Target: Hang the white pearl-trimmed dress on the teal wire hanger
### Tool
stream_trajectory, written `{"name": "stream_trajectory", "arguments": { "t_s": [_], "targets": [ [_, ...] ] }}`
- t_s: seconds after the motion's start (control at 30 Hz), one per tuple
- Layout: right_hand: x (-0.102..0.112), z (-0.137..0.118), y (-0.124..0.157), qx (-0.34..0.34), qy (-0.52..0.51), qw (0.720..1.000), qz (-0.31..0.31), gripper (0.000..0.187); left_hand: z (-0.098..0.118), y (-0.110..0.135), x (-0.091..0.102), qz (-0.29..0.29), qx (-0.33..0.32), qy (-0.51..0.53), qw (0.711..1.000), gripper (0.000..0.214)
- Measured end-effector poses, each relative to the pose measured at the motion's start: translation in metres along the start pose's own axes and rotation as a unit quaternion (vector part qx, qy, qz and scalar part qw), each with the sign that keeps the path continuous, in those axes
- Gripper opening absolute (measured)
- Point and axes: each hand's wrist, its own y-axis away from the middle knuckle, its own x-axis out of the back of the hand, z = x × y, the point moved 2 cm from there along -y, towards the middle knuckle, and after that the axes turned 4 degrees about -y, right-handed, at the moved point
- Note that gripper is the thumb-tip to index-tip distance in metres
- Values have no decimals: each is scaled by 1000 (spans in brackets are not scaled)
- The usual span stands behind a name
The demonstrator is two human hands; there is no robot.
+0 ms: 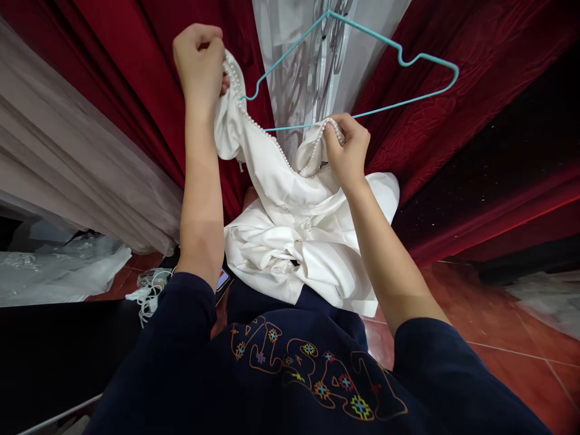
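A white dress (290, 187) with a pearl-beaded neckline lies bunched over my lap, its upper part lifted toward a light-blue hanger (394, 104). My left hand (202, 57) is closed on the dress's left shoulder part, which sits around the hanger's left end. With thumb and fingers pinched, my right hand (348, 145) grips the beaded edge on the other side, just below the hanger's bottom bar. The hanger's right arm is bare, with no fabric on it. The fingertips of my left hand are partly hidden behind the cloth.
Dark red curtains (453, 90) hang on both sides, with pale sheer fabric (67, 121) at the left. White cables (151, 296) and a phone (222, 279) lie near my left elbow. A black surface (58, 350) is at lower left, over red floor tiles (498, 314).
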Motion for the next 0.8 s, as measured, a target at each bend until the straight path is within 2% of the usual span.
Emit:
{"name": "stream_trajectory", "arguments": {
  "t_s": [0.1,0.13,0.17,0.23,0.27,0.33,0.4,0.43,0.5,0.53,0.6,0.7,0.77,0.8],
  "targets": [
    [0,4,0,10,-19,1000,7,51,-4,-17,-26,-48,109,-8,993,9],
    [1,6,0,10,-22,1000,10,50,-9,-19,-31,-57,131,-3,990,9],
    [1,8,0,10,-24,1000,13,48,-13,-19,-35,-65,126,-8,990,11],
    [2,12,-1,12,-25,999,16,46,-18,-8,-39,-64,36,-20,997,14],
    [3,13,-1,15,-25,999,17,45,-19,4,-41,-53,-39,-14,998,19],
    [2,15,-2,23,-27,999,18,43,-19,40,-46,-18,-190,18,981,27],
    [0,16,-3,29,-30,999,19,42,-23,82,-54,-7,-251,49,967,30],
    [0,16,-3,30,-31,999,20,42,-26,103,-61,-43,-253,62,965,30],
    [-2,16,-3,32,-31,999,21,42,-39,135,-74,-108,-202,60,972,33],
    [-2,16,-3,33,-31,999,23,42,-48,146,-80,-154,-145,56,976,35],
    [-1,15,-2,35,-28,999,25,41,-67,157,-89,-200,-17,54,978,36],
    [-1,14,0,38,-19,999,18,39,-85,152,-92,-175,137,126,967,18],
    [-1,14,0,42,-13,999,12,36,-85,145,-94,-170,175,221,944,9],
    [-1,14,0,45,-11,999,11,34,-82,142,-95,-172,175,263,933,14]
  ]
}}
